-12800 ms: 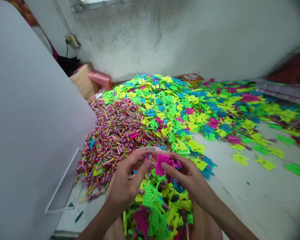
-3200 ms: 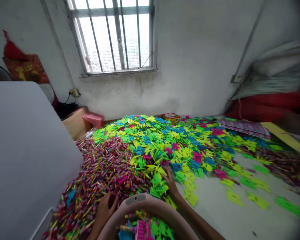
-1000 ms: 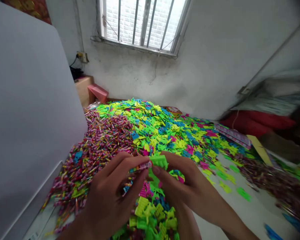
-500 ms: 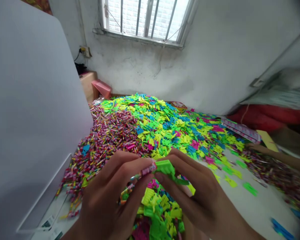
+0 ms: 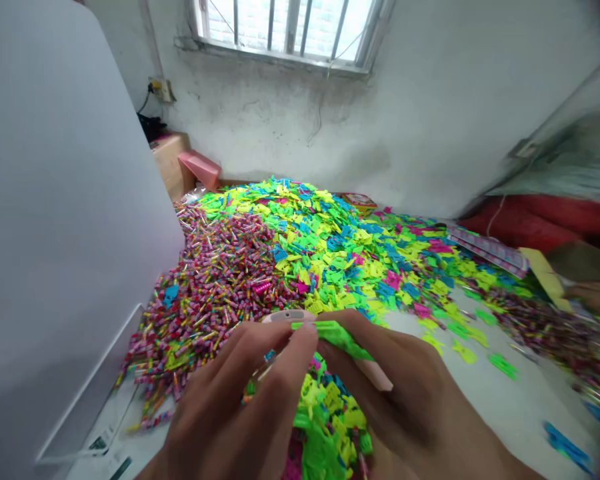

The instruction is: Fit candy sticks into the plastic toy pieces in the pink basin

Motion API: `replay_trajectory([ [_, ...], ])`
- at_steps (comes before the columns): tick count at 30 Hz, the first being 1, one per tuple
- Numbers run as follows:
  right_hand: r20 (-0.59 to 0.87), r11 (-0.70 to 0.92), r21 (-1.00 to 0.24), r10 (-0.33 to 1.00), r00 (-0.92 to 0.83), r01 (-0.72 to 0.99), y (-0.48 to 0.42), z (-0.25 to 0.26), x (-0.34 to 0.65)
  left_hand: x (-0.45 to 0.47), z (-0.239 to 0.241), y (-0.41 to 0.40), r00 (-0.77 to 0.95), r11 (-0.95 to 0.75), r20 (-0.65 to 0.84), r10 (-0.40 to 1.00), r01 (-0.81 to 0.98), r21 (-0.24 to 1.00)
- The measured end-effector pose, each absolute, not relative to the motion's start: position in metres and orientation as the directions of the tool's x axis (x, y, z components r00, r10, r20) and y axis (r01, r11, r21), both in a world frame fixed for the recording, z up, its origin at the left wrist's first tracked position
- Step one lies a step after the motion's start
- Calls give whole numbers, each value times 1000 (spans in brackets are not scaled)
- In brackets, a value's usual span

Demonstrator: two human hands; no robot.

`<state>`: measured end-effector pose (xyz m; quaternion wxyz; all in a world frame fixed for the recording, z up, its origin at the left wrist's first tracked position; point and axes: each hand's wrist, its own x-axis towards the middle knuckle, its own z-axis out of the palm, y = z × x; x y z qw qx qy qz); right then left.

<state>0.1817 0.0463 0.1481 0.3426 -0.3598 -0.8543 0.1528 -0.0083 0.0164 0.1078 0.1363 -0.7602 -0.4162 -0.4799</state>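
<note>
Left hand & right hand are both curled in, fingertips pinched on the same green plastic piece just above the pink basin, so w/ that small a grip I'd say one hard push could flick it out into the pile of loose pieces behind, i.e. lost among lookalikes.

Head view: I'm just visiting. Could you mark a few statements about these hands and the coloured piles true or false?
1. The left hand and right hand both pinch a green piece. True.
2. The sticks lie left of the flat pieces. True.
3. The basin below the hands is empty. False: it holds coloured pieces.
4. The window has no bars. False: it is barred.
</note>
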Motion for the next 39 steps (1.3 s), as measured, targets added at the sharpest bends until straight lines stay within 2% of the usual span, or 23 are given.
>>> replay_trajectory([
  [4, 508, 719, -487, 695, -508, 496, 47, 144, 182, -1, 113, 20, 151, -602, 853, 499, 768, 216],
  [8, 565, 774, -399, 630, -534, 491, 51, 139, 183, 2, 112, 20, 170, -612, 827, 536, 753, 242],
  [10, 549, 804, -365, 594, -589, 471, 55, 139, 185, 0, 111, 20, 193, -633, 809, 555, 729, 260],
  [15, 449, 838, -326, 545, -708, 438, 61, 142, 194, -13, 111, 32, 248, -731, 736, 630, 509, 455],
  [19, 379, 806, -420, 573, -727, 416, 65, 134, 197, -23, 114, 47, 346, -713, 623, 701, 358, 603],
  [22, 338, 715, -562, 657, -674, 415, 75, 121, 197, -27, 113, 56, 358, -683, 582, 730, 395, 614],
  [25, 214, 535, -756, 745, -632, 376, 90, 109, 196, -28, 105, 62, 371, -636, 517, 772, 462, 618],
  [27, 87, 336, -884, 801, -592, 324, 96, 105, 195, -26, 96, 64, 346, -574, 462, 816, 396, 717],
  [29, 12, 188, -942, 847, -531, 278, 98, 103, 195, -23, 84, 64, 264, -495, 432, 862, 259, 830],
  [31, 43, 184, -949, 879, -475, 254, 95, 102, 194, -18, 74, 63, 188, -447, 417, 889, 164, 879],
  [36, 170, 285, -908, 920, -352, 306, 81, 90, 190, -7, 57, 59, 176, -428, 400, 900, 176, 886],
  [38, 155, 248, -916, 944, -292, 315, 77, 80, 187, -4, 49, 58, 110, -540, 533, 839, 294, 789],
  [39, 135, 218, -930, 952, -276, 296, 76, 74, 186, -2, 45, 57, 97, -633, 650, 754, 374, 678],
])
